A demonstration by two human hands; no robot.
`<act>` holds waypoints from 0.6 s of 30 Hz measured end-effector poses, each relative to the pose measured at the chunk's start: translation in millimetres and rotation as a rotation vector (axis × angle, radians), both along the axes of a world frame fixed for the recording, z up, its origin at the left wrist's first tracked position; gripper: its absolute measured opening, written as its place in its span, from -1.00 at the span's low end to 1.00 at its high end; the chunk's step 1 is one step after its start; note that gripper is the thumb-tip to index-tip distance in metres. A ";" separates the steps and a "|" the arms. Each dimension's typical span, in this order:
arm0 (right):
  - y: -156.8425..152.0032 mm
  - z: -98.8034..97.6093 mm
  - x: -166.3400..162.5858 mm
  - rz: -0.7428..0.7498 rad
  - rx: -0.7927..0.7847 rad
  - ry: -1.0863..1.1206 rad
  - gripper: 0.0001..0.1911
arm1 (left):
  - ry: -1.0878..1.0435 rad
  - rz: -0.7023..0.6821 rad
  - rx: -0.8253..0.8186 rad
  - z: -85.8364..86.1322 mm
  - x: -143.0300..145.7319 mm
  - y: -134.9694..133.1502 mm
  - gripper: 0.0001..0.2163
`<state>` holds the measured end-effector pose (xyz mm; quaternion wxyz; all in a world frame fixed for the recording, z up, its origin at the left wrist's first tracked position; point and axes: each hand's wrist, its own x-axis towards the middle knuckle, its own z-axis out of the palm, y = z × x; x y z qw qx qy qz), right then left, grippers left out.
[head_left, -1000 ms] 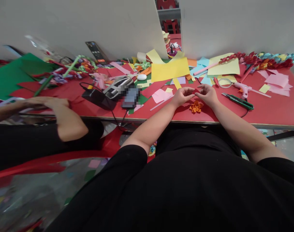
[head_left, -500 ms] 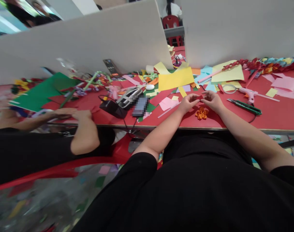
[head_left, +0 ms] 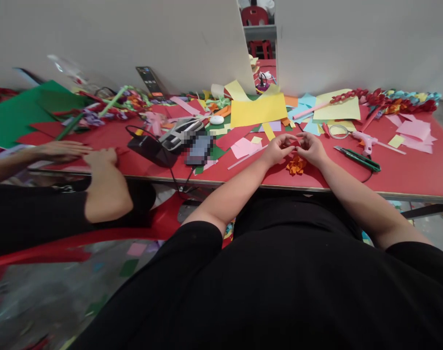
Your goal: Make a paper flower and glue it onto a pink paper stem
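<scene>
Between the fingertips of my left hand (head_left: 280, 149) and my right hand (head_left: 312, 148) is a small piece of red paper (head_left: 296, 144), partly covered by the fingers. Both hands are closed in a pinch around it, just above the table. An orange paper flower (head_left: 296, 166) lies on the red tabletop right below them, toward the table's front edge. Beyond my left hand are a pink paper sheet (head_left: 243, 148) and a thin glue stick (head_left: 247, 157). To the right of my right hand lie a green utility knife (head_left: 358, 158) and a pink glue gun (head_left: 366, 140).
A co-worker's hands (head_left: 79, 153) rest at the table's left side. A black box (head_left: 150, 149) with cables and a phone (head_left: 199, 149) lie between us. Yellow card (head_left: 258, 110), paper scraps and paper-flower garlands (head_left: 400, 101) line the back, before a white partition (head_left: 352, 43).
My view has tilted down and turned slightly right, so things appear shifted up and left. Both my hands keep holding the red paper. The orange flower stays on the table.
</scene>
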<state>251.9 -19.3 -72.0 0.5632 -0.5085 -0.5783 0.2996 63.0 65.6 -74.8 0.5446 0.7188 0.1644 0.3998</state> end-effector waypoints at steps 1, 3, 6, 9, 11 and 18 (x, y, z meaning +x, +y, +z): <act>0.4 0.0 0.0 0.009 -0.012 0.013 -0.38 | -0.001 0.003 0.007 0.0 0.6 -0.7 -0.74; 1.2 0.2 0.5 0.017 -0.030 0.037 -0.40 | 0.001 0.007 0.014 -0.1 1.4 -2.1 -0.74; 2.6 1.2 2.8 0.013 -0.040 0.064 -0.42 | -0.004 0.018 0.020 1.1 1.2 -3.8 -0.74; 3.4 3.1 5.1 0.018 -0.038 0.094 -0.44 | -0.013 0.029 -0.012 3.8 -1.2 -4.1 -0.70; 3.4 4.9 5.9 0.014 -0.024 0.113 -0.45 | -0.005 0.027 -0.074 5.4 -3.1 -3.1 -0.71; 1.5 9.4 6.0 -0.047 0.006 0.099 -0.53 | 0.050 0.077 -0.166 6.6 -5.0 -0.1 -0.74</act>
